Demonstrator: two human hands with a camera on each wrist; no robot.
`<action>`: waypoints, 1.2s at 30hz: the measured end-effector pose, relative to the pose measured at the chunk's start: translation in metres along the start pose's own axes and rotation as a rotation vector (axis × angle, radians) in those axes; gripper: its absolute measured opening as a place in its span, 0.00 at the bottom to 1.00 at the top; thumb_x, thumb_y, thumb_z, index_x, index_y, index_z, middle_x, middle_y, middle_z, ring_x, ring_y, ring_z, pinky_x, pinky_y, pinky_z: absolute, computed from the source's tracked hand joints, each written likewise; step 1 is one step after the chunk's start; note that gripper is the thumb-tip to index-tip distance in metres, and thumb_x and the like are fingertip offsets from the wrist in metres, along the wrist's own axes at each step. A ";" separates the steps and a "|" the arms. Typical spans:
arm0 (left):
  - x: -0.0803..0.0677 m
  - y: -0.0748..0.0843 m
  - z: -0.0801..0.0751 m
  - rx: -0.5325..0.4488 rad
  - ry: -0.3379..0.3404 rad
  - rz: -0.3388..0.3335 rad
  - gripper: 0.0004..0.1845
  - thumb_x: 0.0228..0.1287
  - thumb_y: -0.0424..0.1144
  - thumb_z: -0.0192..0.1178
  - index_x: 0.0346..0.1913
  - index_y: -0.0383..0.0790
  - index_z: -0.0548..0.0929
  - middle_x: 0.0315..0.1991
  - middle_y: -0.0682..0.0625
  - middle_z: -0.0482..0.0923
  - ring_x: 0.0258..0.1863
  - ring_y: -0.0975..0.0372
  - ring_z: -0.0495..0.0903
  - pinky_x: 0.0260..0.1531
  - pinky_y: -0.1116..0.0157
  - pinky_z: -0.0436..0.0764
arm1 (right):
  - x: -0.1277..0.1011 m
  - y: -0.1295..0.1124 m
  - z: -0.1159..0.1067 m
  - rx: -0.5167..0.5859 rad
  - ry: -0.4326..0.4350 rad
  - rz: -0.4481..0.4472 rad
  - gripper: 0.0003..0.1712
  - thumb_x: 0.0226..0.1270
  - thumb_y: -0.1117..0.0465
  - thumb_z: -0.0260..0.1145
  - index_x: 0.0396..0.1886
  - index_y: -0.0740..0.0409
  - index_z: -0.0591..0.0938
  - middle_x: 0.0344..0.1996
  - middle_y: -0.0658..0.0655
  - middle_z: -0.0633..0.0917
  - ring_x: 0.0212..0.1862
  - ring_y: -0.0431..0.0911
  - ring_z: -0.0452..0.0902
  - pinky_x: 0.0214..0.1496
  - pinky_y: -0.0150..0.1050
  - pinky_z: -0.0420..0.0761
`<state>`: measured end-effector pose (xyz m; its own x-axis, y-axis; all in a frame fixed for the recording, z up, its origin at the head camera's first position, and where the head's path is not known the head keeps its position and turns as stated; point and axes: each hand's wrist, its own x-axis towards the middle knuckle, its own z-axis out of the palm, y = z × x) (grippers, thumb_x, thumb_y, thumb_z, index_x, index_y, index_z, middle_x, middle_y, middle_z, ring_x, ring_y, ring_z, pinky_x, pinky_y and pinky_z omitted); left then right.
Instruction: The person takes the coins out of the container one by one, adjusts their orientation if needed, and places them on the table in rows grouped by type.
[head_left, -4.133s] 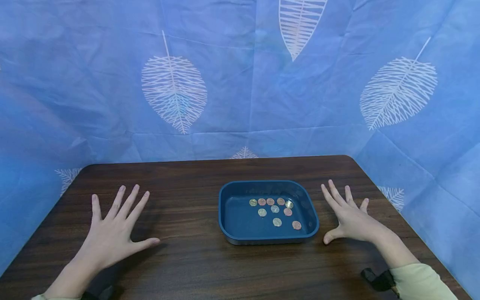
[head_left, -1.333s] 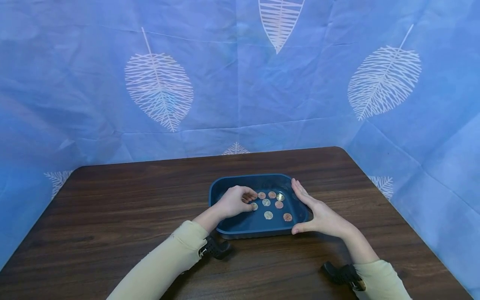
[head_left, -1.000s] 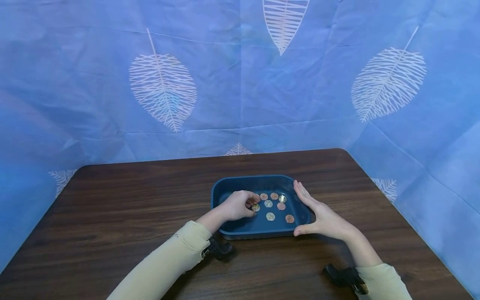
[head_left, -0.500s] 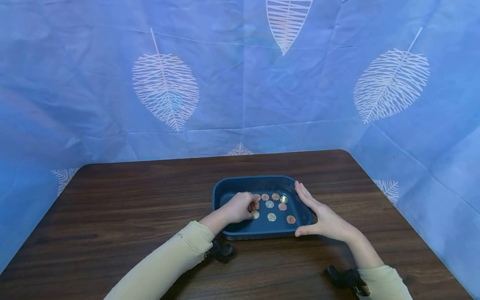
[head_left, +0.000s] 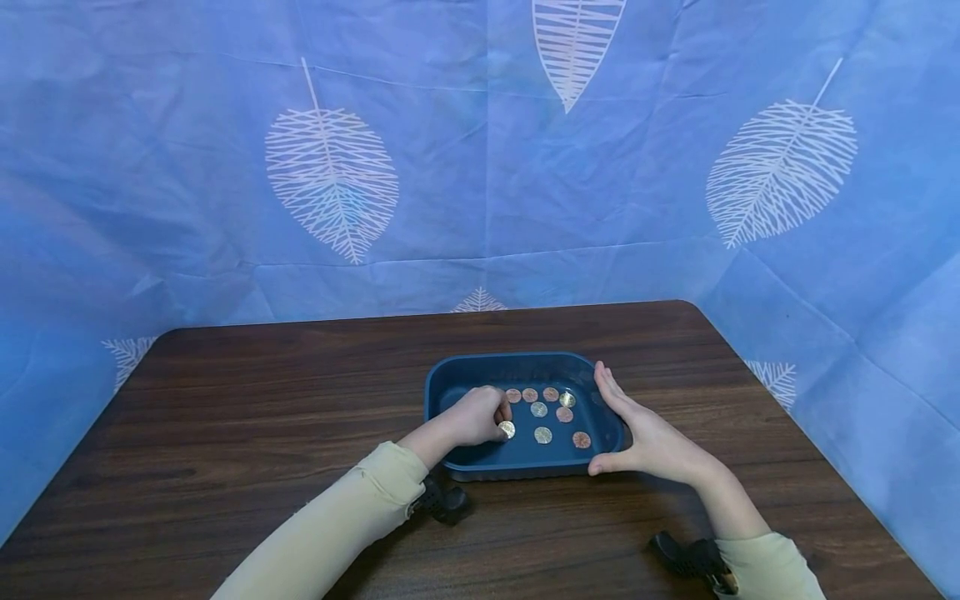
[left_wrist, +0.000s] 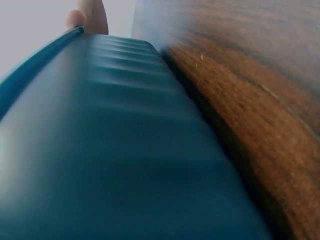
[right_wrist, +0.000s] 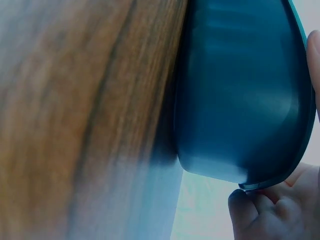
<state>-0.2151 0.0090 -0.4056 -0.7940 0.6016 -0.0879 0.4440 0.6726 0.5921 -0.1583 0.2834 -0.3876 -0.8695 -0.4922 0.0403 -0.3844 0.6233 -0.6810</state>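
Note:
A dark blue plastic tray (head_left: 525, 470) sits on the table with several coins inside. My left hand (head_left: 474, 417) reaches in over the near left side, fingers curled, and pinches a shiny pale coin (head_left: 507, 430) at the thumb and fingertips. At the right end, my right hand (head_left: 651, 433) grips the tray, its thumb at the near corner and its fingers along the far part of the rim. The right wrist view shows curled fingers (right_wrist: 245, 207) below the rim. Only the tray's outer wall (left_wrist: 125, 130) fills the left wrist view; the left hand is outside it.
In the tray lie copper coins (head_left: 530, 395), silver ones (head_left: 543, 435) and a gold one (head_left: 567, 400). The dark wooden table (head_left: 300, 383) extends around it. A blue cloth (head_left: 450, 167) with white leaf prints hangs behind. Each wrist wears a black camera mount (head_left: 444, 502).
Both hands came from beside the tray: the right took hold of its right end, the left reached in. In the last second, the left hand drew a coin slightly toward the tray's near side.

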 end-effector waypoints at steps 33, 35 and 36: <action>-0.020 0.006 -0.026 -0.594 0.284 0.153 0.06 0.63 0.32 0.63 0.41 0.37 0.85 0.32 0.50 0.82 0.31 0.61 0.79 0.34 0.63 0.81 | -0.001 -0.001 -0.002 -0.088 -0.014 0.051 0.69 0.49 0.45 0.76 0.77 0.54 0.38 0.75 0.61 0.38 0.72 0.66 0.39 0.60 0.66 0.61; -0.024 0.005 -0.033 -0.596 0.308 0.161 0.06 0.63 0.33 0.63 0.42 0.37 0.85 0.33 0.50 0.82 0.32 0.60 0.79 0.34 0.61 0.81 | -0.001 -0.002 -0.002 -0.087 -0.013 0.049 0.69 0.49 0.45 0.76 0.77 0.55 0.38 0.75 0.61 0.38 0.72 0.66 0.39 0.60 0.66 0.61; -0.027 0.004 -0.038 -0.596 0.324 0.162 0.06 0.63 0.33 0.63 0.42 0.37 0.85 0.33 0.50 0.82 0.32 0.60 0.80 0.34 0.60 0.81 | -0.001 -0.002 -0.002 -0.090 -0.012 0.049 0.69 0.49 0.45 0.76 0.77 0.54 0.38 0.75 0.61 0.38 0.72 0.66 0.39 0.60 0.66 0.61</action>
<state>-0.2072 -0.0207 -0.3706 -0.8619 0.4533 0.2275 0.3374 0.1777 0.9244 -0.1573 0.2844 -0.3849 -0.8844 -0.4668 0.0001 -0.3686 0.6982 -0.6137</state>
